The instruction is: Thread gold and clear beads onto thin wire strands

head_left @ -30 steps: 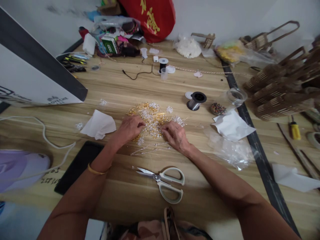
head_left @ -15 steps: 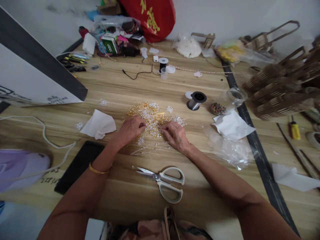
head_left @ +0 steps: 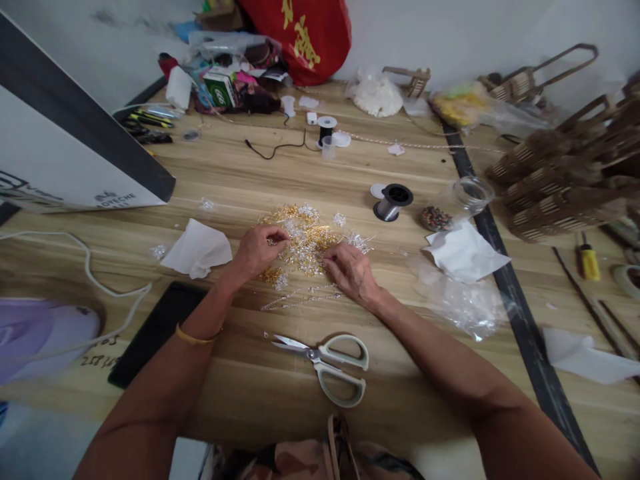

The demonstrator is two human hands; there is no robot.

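A loose pile of small gold and silver jewellery findings (head_left: 306,243) lies on the wooden table between my hands. At the pile's left side is my left hand (head_left: 261,252), its thumb and forefinger pinched together; whatever they hold is too small to name. My right hand (head_left: 352,272) rests on the right edge of the pile with curled fingers, and its fingertips are partly hidden among the pieces. Just below the pile a thin silver chain (head_left: 295,299) is laid out. Nearer to me lie scissors (head_left: 320,363) with pale handles, blades slightly apart.
A wire spool (head_left: 393,202), a tipped clear jar (head_left: 467,199) with beads and a white paper (head_left: 465,253) are on the right. To the left are a black phone (head_left: 155,333), another paper (head_left: 196,248) and a large box (head_left: 85,147). Brown baskets (head_left: 565,167) stand far right.
My left hand has shifted slightly up and left along the pile's edge, uncovering some gold pieces below it. My right hand has barely moved.
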